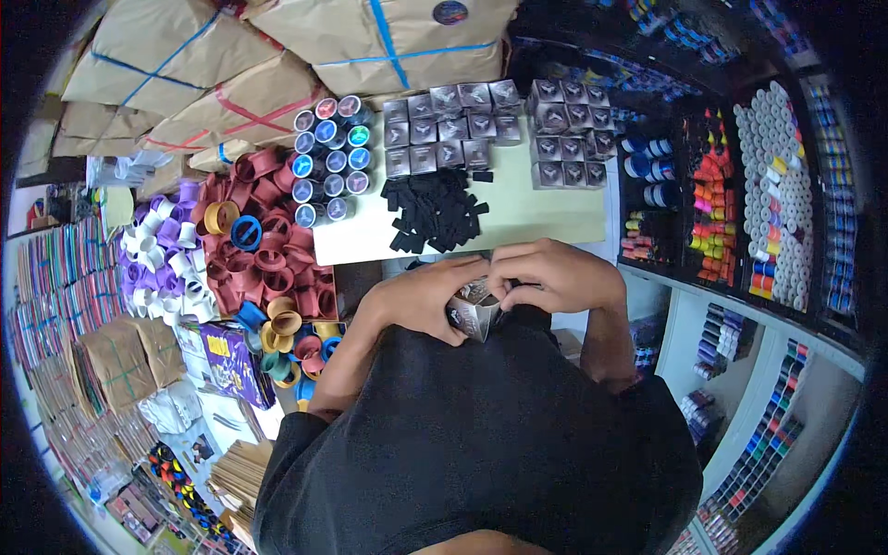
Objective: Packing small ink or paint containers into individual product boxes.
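Close against the dark shirt, my left hand (pixel 423 298) grips a small silver-grey cardboard box (pixel 473 318) with printing on it. The fingers lie across its far side and the thumb is on the near side. My right hand (pixel 544 277) is at the box's right end, its fingers curled and thumb drawn in. Whatever those fingertips pinch is hidden. Just beyond the hands, a heap of short black pieces (pixel 433 208) lies on the pale tabletop (pixel 548 215). Behind that heap stand rows of similar closed boxes (pixel 451 128), with another block of boxes (pixel 570 132) farther right.
Several round-topped containers (pixel 335 161) stand at the table's left. Beside them are piles of red plastic rings (pixel 270 243) and white and purple cups (pixel 163 257). Wrapped paper parcels (pixel 416 41) line the back. Thread spools (pixel 777 194) fill racks at right.
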Demonstrator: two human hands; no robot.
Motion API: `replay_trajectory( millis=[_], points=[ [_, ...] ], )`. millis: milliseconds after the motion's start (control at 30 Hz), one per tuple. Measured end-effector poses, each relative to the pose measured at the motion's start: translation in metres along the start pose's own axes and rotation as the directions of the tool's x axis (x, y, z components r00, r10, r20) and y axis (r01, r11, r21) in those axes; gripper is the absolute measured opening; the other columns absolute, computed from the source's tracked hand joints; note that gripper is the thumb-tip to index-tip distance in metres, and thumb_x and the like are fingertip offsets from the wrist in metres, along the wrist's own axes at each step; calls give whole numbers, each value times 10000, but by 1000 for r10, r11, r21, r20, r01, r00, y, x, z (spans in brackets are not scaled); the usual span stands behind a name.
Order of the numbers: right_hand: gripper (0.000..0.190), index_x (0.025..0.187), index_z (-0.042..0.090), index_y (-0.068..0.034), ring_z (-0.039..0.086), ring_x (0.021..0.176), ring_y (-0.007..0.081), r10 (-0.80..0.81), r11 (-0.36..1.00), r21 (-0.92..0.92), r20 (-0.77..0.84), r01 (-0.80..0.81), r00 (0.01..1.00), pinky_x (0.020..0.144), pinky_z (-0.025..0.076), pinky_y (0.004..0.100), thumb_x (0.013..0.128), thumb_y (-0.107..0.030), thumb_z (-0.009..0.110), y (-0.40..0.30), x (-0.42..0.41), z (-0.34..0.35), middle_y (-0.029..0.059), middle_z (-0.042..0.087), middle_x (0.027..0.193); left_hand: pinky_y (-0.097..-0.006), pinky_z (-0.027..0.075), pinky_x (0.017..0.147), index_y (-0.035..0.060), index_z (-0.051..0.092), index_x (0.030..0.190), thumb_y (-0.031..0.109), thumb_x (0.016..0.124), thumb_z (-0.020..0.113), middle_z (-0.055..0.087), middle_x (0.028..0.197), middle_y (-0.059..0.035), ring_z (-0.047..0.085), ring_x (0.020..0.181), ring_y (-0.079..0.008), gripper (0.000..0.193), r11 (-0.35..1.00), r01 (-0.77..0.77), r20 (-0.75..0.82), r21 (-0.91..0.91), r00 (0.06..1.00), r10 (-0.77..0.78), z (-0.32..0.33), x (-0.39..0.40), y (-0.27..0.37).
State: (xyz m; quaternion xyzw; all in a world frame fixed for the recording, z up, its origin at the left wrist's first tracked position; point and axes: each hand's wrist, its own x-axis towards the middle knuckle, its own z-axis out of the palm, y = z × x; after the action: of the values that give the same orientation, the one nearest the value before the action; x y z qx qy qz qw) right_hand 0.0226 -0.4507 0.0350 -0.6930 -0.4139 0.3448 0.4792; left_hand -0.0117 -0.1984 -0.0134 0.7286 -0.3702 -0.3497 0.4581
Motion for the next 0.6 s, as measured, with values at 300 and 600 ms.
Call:
replay_trajectory(
  millis=[300, 600],
  points=[
    [145, 941, 618, -43, 626, 892, 307, -29, 993, -118, -134, 13, 991, 785, 478, 403, 857, -105, 718, -31, 52, -1, 92, 602, 954, -385, 483, 970, 38, 524, 1297, 200, 622, 897, 610, 1211, -128, 627, 1112, -281, 788, 977, -52, -194, -206, 981, 12, -42, -53, -17],
    [321, 992, 664, -66, 308, 542, 51, -48, 979, -190, -560, -71, 827, 524, 305, 235, 751, -144, 860, -26, 111, 18, 62, 706, 1183, -362, 439, 1033, 18, 425, 1414, 193, 790, 862, 569, 1257, -148, 563, 1196, -244, 781, 980, -123, -729, -159, 684, -33, -64, -96, -53]
  ],
)
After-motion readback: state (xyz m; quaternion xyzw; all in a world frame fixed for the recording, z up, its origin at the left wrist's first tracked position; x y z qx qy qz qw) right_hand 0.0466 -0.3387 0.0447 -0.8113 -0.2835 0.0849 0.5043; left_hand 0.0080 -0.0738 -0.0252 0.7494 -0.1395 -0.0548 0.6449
